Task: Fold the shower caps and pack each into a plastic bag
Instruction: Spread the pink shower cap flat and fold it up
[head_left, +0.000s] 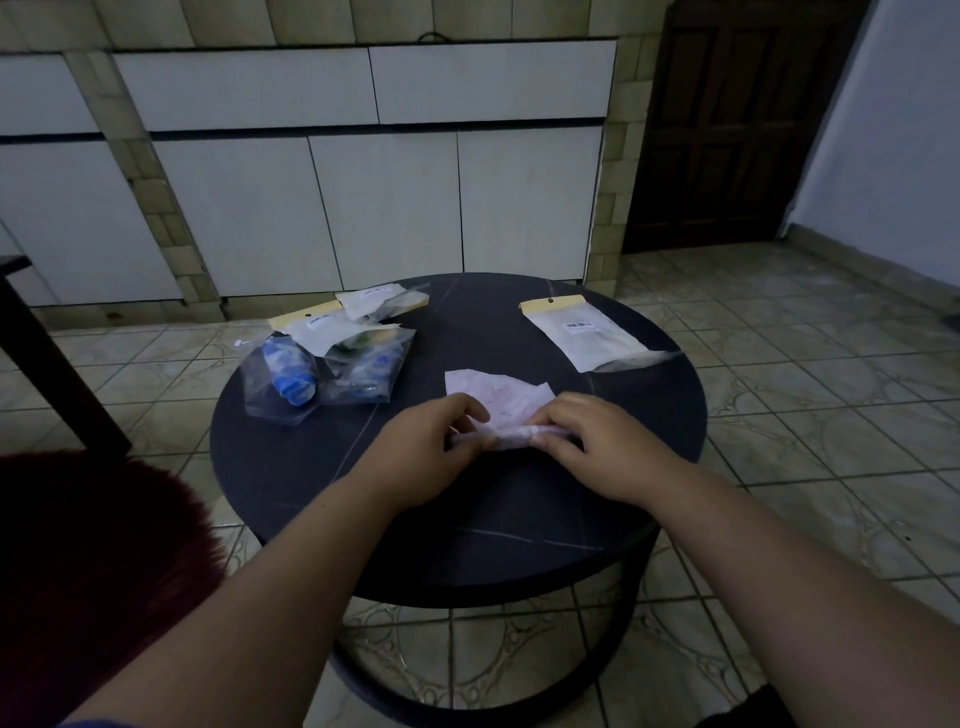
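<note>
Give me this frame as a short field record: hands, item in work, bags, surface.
left hand: pinches near-left edge of the shower cap
right hand: pinches near-right edge of the same cap
shower cap: pale pink, partly folded, flat on the table
empty bag: far right, lying flat, barcode label up
bag pile: far left, several bags overlapping, blue contents in some
table: round, dark top
</note>
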